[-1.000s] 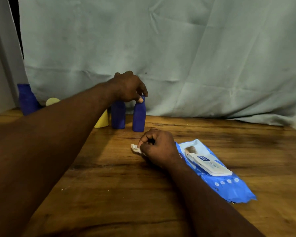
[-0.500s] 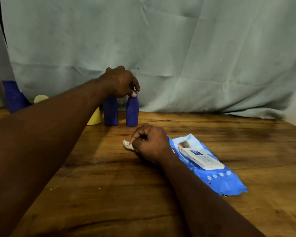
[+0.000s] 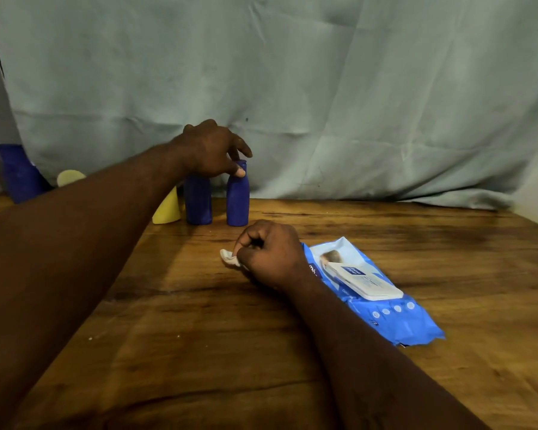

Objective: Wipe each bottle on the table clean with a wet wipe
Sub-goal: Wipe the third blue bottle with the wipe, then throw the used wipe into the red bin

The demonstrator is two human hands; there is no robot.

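Two small blue bottles stand upright side by side at the back of the wooden table (image 3: pixel 199 336): the right one (image 3: pixel 237 200) and the left one (image 3: pixel 198 201). My left hand (image 3: pixel 212 150) reaches over them and pinches the neck of the right bottle with thumb and fingers. My right hand (image 3: pixel 269 254) rests on the table nearer to me, fingers curled round a crumpled white wet wipe (image 3: pixel 228 257) that sticks out on its left. A yellow bottle (image 3: pixel 166 209) stands left of the blue pair, partly behind my forearm.
A blue pack of wet wipes (image 3: pixel 373 293) lies flat to the right of my right hand. At the far left stand a larger blue bottle (image 3: pixel 21 175) and a second yellow bottle (image 3: pixel 69 177). A pale cloth backdrop (image 3: pixel 323 88) hangs behind the table.
My left hand's fingers have spread slightly while still on the right blue bottle's top. My right hand keeps the wipe in the same spot. The view shifted a little.
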